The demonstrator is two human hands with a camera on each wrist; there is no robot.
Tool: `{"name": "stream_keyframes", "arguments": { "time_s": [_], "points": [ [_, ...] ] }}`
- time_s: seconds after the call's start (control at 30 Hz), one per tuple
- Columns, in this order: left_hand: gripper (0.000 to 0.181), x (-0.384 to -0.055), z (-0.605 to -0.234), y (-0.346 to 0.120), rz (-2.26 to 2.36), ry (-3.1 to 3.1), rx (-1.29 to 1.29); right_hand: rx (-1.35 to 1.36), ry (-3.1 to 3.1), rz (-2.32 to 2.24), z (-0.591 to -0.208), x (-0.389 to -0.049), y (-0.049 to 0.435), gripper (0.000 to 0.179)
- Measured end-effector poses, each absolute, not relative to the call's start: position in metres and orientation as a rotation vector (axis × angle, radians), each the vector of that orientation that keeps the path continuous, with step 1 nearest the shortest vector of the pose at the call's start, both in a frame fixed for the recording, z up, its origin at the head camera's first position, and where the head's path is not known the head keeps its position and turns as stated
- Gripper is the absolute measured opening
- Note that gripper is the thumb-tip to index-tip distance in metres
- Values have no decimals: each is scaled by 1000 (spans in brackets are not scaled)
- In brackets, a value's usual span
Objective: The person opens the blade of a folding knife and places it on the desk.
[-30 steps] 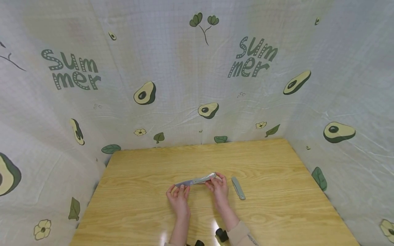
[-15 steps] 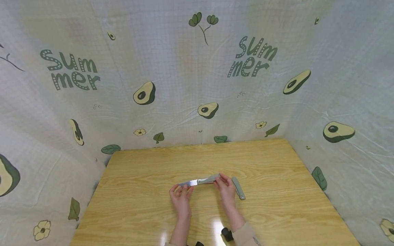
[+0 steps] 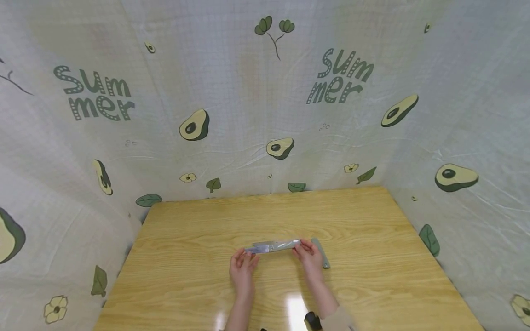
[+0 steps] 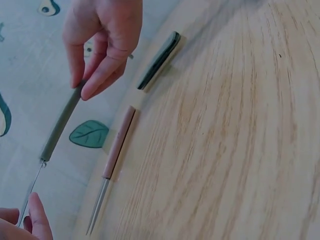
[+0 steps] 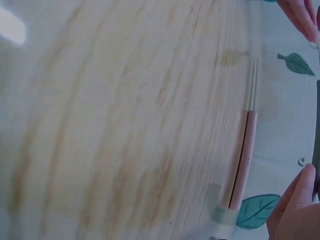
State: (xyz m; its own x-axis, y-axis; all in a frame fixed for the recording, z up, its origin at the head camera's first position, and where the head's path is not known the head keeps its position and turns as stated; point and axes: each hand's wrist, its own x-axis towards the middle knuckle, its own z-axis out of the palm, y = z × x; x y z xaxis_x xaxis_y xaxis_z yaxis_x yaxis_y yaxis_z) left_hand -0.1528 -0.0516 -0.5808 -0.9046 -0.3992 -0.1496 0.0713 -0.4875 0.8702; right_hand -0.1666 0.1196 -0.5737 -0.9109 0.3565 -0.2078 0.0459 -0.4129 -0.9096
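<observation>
Both hands hold an unfolded folding knife (image 3: pixel 285 245) with a grey-green handle, level and above the table. My left hand (image 3: pixel 243 272) pinches its shiny blade (image 3: pixel 261 249) near the tip. At the other end, my right hand (image 3: pixel 311 263) grips the butt of the handle between thumb and fingers; the left wrist view shows this handle (image 4: pixel 61 125) edge-on. Beneath the knife lies a fork (image 4: pixel 119 142) with a pink handle and thin tines, mostly hidden in the head view. A second grey-green folding utensil (image 3: pixel 325 261), folded, lies just beyond my right hand, which partly covers it.
The wooden table (image 3: pixel 186 239) reaches back to a cloth (image 3: pixel 232 92) printed with avocados and leaves, which also hangs at both sides. A dark object (image 3: pixel 312 320) sits at the right wrist by the sleeve. Light glares off the near tabletop.
Both hands have carried the knife to the right and slightly nearer. It has turned more level, and the right hand now overlaps the folded utensil.
</observation>
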Motion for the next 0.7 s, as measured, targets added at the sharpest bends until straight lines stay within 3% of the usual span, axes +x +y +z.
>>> {"name": "stream_keyframes", "arguments": {
  "time_s": [0.7],
  "points": [
    [38,-140,-591,-58,-2525,-1585,574,-539,-1813,2423,-581,-148,132,41]
  ]
}}
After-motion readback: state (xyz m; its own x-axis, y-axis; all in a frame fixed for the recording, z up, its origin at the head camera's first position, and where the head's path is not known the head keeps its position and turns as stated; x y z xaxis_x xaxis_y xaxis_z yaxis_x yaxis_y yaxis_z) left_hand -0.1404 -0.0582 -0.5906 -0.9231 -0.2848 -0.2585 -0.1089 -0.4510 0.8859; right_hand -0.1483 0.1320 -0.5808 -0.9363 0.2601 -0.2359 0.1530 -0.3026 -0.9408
